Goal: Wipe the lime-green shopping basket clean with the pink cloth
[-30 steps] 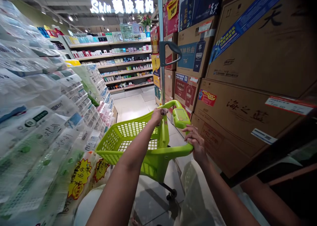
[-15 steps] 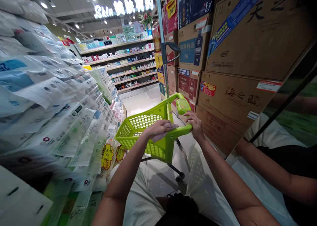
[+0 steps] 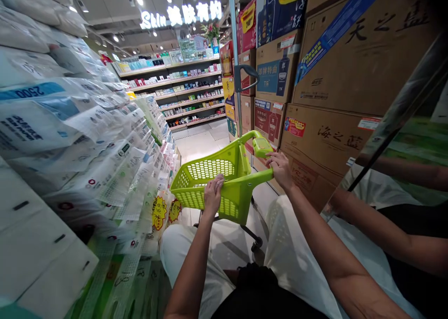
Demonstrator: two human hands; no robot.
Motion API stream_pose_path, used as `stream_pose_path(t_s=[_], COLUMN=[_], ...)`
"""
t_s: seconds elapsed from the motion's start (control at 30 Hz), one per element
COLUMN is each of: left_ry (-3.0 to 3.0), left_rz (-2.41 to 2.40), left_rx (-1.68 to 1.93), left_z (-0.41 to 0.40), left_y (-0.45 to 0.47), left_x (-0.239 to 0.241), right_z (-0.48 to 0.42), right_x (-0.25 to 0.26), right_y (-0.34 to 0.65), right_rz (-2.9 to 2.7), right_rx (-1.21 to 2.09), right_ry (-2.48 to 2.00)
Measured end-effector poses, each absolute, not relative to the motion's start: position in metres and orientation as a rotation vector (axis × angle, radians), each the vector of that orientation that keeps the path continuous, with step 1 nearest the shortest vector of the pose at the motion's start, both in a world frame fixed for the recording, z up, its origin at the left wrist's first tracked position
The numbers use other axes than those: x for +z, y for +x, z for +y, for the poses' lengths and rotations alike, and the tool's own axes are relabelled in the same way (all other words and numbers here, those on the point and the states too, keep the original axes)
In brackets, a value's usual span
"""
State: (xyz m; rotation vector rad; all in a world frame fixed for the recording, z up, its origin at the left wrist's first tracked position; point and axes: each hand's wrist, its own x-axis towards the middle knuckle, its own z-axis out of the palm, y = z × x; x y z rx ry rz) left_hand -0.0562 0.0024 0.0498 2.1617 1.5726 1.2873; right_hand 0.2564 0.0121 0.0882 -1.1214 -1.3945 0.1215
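Note:
A lime-green shopping cart point(image 3: 241, 202) with a perforated basket stands in front of me. My left hand point(image 3: 212, 197) is on the near side rim of the basket, its fingers bent over the edge. A small bit of pinkish-grey cloth point(image 3: 219, 179) seems to show at those fingers; most of it is hidden by the hand. At the handle's right end, my right hand point(image 3: 281, 169) is wrapped around the green bar, just below the cart's boxy green handle piece point(image 3: 262, 145). The basket's visible inside holds nothing that I can make out.
Stacked plastic-wrapped packs point(image 3: 105, 169) rise close on the left. Cardboard cartons point(image 3: 325, 137) are piled on the right, beside a reflective panel point(image 3: 395, 179). A metal pole with a dark handle point(image 3: 247, 78) stands ahead. Shelves of small products point(image 3: 189, 93) line the back.
My left hand has moved left and forward along the basket's near rim, away from the handle corner, taking the cloth along. My right hand stays on the handle. The view has shifted slightly.

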Motion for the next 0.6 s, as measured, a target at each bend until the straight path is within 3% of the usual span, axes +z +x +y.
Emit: stream_pose_path(t_s=[0.33, 0.6], left_ry=[2.125, 1.643], left_rz=[1.33, 1.901], left_rx=[1.642, 1.642], left_z=[-0.032, -0.014], left_y=[0.043, -0.013], left_x=[0.034, 0.026], right_z=[0.006, 0.011], right_x=[0.088, 0.085], right_y=[0.243, 0.241], right_rz=[-1.348, -1.309], right_rx=[0.003, -0.002], right_ry=[-1.077, -1.065])
